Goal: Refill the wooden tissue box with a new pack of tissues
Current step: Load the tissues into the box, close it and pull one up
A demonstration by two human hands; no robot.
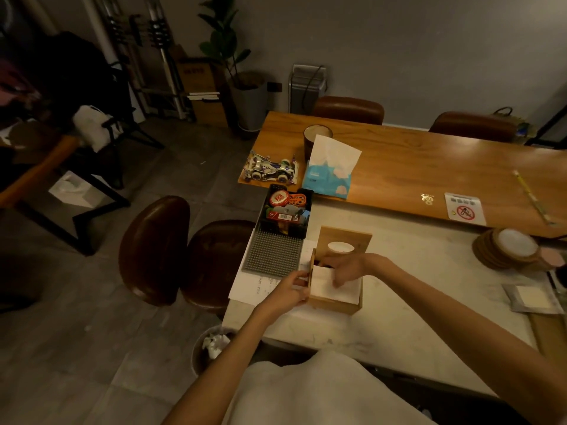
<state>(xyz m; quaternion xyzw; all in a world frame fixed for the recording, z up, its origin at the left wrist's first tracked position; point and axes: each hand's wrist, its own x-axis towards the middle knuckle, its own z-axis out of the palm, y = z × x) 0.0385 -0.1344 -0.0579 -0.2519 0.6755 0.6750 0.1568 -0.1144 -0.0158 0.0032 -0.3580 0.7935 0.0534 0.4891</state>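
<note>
The wooden tissue box [334, 303] sits on the white marble table [399, 305], its hinged lid [345, 240] with an oval slot standing upright at the back. A white stack of tissues [333, 291] lies inside the box. My right hand [345, 266] rests flat on top of the tissues, fingers spread. My left hand [290, 288] grips the box's left wall. A blue and white tissue pack wrapper [329, 170], torn at its top, stands on the wooden table [429, 167] behind.
A black tray [287, 210] of small items and a grey studded mat [271, 256] lie left of the box, paper sheets under it. A toy car [271, 170], a cup [317, 138], stacked coasters [509, 248], brown chairs and a floor bin [211, 348] surround.
</note>
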